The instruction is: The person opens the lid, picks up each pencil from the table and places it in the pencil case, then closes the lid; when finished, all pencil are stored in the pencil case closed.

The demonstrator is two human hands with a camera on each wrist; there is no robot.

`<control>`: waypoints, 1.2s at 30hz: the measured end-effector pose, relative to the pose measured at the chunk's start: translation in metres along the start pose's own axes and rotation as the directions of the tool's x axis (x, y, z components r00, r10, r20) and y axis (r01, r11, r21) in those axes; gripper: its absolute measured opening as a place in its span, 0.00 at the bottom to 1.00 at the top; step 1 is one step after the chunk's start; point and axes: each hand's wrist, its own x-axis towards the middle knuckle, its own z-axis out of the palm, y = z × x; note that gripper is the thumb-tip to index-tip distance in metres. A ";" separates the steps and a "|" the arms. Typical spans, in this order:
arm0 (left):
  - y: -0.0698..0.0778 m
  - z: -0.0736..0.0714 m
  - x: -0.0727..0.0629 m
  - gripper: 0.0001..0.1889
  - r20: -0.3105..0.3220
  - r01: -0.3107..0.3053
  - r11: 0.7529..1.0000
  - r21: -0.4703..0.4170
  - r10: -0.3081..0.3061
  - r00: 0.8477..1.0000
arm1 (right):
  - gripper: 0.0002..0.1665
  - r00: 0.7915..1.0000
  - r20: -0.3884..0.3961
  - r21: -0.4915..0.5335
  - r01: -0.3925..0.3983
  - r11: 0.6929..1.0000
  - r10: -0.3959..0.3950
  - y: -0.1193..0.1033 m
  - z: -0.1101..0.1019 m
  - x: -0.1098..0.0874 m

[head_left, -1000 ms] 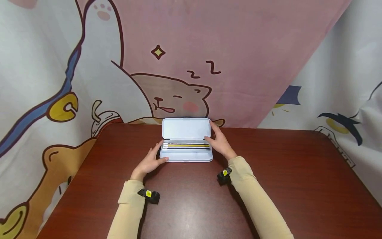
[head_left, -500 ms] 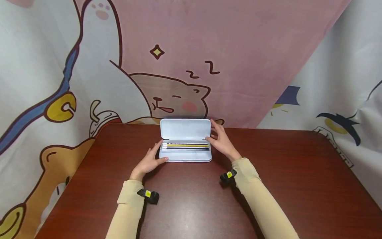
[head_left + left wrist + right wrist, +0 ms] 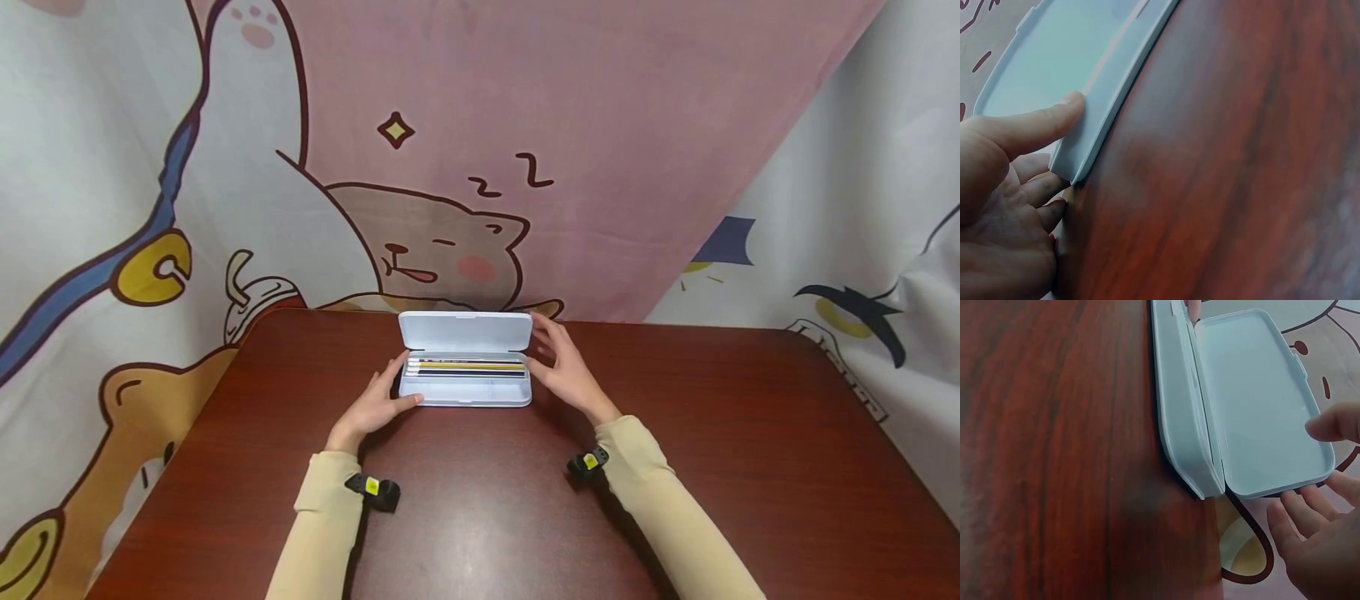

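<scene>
A light blue pencil case (image 3: 465,394) sits on the table with its lid (image 3: 465,332) raised and tilted. Several pencils (image 3: 468,367), one yellow, lie in its rear compartment. At its left end my left hand (image 3: 371,407) grips the case, thumb over the front corner and fingers along the side; the left wrist view shows the thumb (image 3: 1063,115) on the tray. My right hand (image 3: 566,371) is at the lid's right edge. In the right wrist view its fingers (image 3: 1304,515) reach that edge, and its thumb appears in front of the lid's inner face.
A dark red-brown wooden table (image 3: 465,500) bears the case near its back edge. Behind it hangs a cloth (image 3: 637,150) with cartoon animals. Both wrists carry a small black camera (image 3: 382,494) on a strap.
The lid has tipped forward, its top edge now lower. My right hand has shifted slightly right and down with it. The left hand stays on the case's left end.
</scene>
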 end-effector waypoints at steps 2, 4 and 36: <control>0.000 0.000 0.000 0.43 0.001 -0.004 1.000 0.002 0.004 1.000 | 0.38 1.000 -0.001 0.002 0.003 1.000 -0.003 -0.001 -0.001 -0.003; 0.000 0.000 0.000 0.43 0.001 -0.008 1.000 0.001 0.008 1.000 | 0.36 1.000 -0.008 -0.007 0.013 1.000 -0.013 -0.001 -0.001 -0.006; 0.019 -0.026 -0.021 0.26 -0.165 -0.185 0.936 -0.298 0.141 0.976 | 0.19 0.996 -0.088 -0.073 -0.021 0.997 0.014 0.029 0.004 -0.035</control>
